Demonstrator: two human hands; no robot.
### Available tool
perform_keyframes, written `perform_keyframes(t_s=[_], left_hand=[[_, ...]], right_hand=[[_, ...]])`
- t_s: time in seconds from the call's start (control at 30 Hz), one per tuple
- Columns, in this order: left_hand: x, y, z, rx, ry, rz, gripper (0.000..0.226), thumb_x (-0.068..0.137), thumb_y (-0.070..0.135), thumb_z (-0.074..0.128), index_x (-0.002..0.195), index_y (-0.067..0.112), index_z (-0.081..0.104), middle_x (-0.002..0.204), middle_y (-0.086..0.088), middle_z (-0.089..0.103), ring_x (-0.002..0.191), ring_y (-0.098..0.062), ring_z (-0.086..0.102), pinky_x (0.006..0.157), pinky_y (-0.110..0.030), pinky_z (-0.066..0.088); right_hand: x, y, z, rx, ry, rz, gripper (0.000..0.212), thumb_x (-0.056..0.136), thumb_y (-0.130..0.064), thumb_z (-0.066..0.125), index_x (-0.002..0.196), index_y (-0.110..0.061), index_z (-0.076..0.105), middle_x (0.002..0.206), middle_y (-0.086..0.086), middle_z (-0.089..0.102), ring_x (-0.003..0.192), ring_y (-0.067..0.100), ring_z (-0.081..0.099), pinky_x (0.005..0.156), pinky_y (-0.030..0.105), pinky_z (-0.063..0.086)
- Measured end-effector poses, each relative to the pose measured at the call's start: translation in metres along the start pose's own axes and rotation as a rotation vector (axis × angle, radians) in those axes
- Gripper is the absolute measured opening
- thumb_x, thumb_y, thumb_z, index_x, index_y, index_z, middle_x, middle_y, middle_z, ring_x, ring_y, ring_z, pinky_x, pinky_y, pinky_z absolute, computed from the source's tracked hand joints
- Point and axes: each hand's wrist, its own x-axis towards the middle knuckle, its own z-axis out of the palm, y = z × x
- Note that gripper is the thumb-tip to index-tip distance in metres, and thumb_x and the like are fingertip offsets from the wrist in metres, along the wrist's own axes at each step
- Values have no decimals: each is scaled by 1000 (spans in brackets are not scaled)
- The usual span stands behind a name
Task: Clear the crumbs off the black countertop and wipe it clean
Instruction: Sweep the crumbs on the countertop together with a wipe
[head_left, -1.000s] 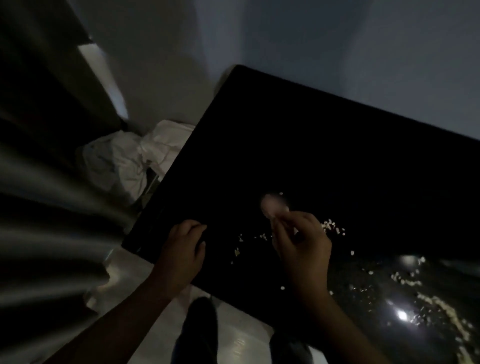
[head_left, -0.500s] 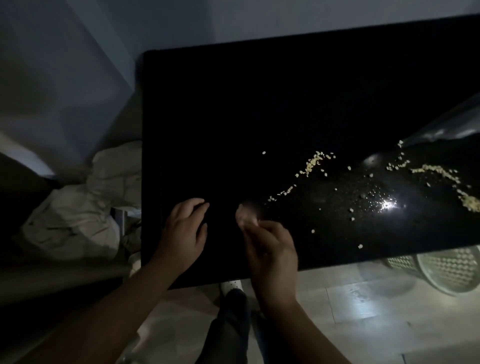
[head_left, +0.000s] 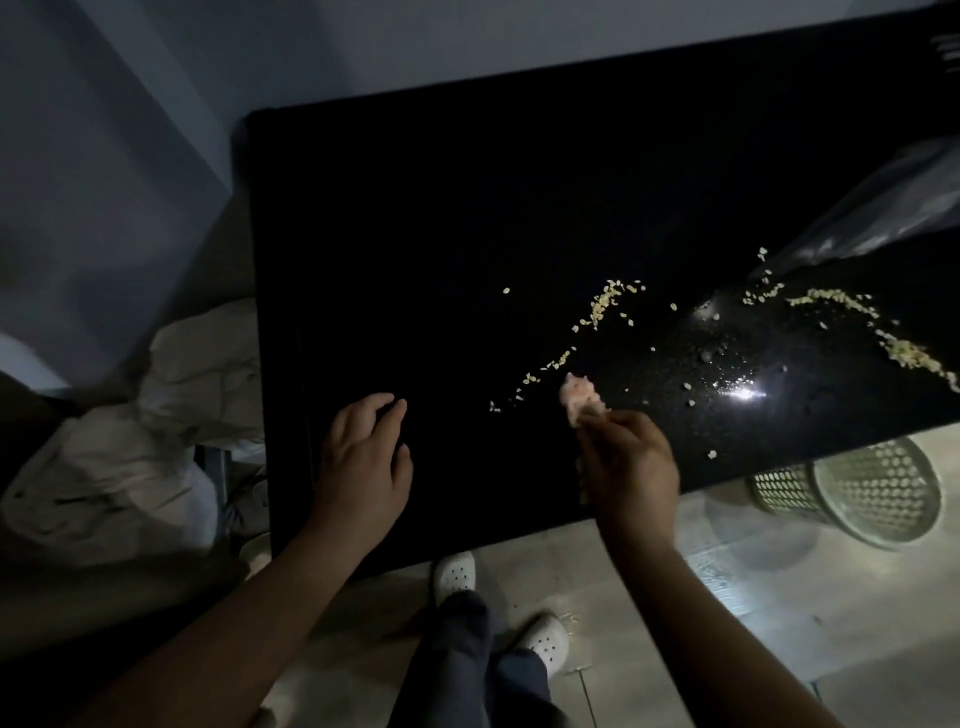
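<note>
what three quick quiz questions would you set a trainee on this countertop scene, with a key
1. Short answer: do crumbs lie on the black countertop?
2. True or false: the left hand grips the pale wad.
3. The perforated basket is: A on the countertop; B on the floor; C in the left hand.
Key: 1 yes. 2 false, the right hand pinches the pale wad. 3 B.
</note>
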Motion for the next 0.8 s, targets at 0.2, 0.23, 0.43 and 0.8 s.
perform_keyframes(t_s=[0.2,0.23,0.43,0.8], left_hand=[[4,4,-1,-3,3,32,44,88,15,60,130,7,53,133,-7,49,126,-25,41,104,-44,38],[5,3,-1,-5,1,42,44,87,14,60,130,7,53,133,-7,50,125,-25,42,103,-44,38],[15,-18,-6,-59,8,45,40,88,9,58,127,5,55,129,-8,51,123,-26,44,103,-35,36],[35,-15,-7,-72,-28,148,37,88,13,60,124,8,58,128,-6,52,121,-25,44,101,-40,39]], right_hand=[[-9,-43,4,198,95,-117,16,84,-12,73,100,-16,75,93,-2,64,80,14,61,68,26,50],[-11,-54,12,204,85,-138,17,85,-13,72,101,-17,75,94,-2,64,81,14,60,68,25,50],[-8,-79,60,144,-8,-132,20,85,-14,70,104,-16,74,98,2,65,87,15,58,74,18,44],[24,-24,43,22,44,-32,17,84,-14,71,101,-13,75,95,6,65,79,25,62,68,35,54]])
